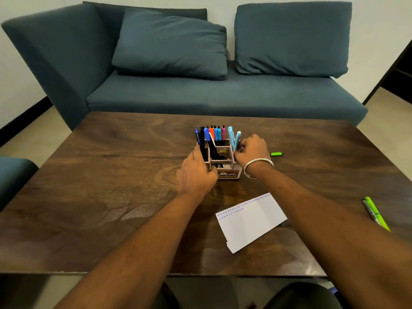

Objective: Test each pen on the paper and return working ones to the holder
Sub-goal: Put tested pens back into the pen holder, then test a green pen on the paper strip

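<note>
- Dark brown wood-grain surface (pixel 93 175), glossy, carrying everything in play; blue-grey sofa (pixel 200 97) with two cushions behind its far edge.
- Pale pinkish plastic holder (pixel 225 160), split into compartments, standing upright near the middle of the surface, a label reading "OPEL" on its near face.
- Dark blue and black pens (pixel 201 139) leaning in the left compartment; a row of orange, blue, teal and pink pens (pixel 216 133) upright in the back compartment; light blue pens (pixel 233 139) tilted in the right compartment.
- Left hand (pixel 197 172) pressed against the holder's left side, fingers curled around its near-left corner, clamped on the holder wall.
- Right hand (pixel 250 149) at the holder's right side, fingers bent inward and touching the right wall beside the light blue pens; whether gripping the holder or a pen, cannot tell. Silver bangle (pixel 258 167) on that wrist.
- White paper (pixel 252 220) lying flat and skewed on the surface, nearer than the holder and under the right forearm, two rows of small blue scribbled loops along its far edge.
- Small green pen piece (pixel 276 154) lying on the surface just right of the right hand.
- Bright green pen (pixel 376 212) and a grey one touching alongside it, lying near the right edge of the surface, well apart from the holder.
</note>
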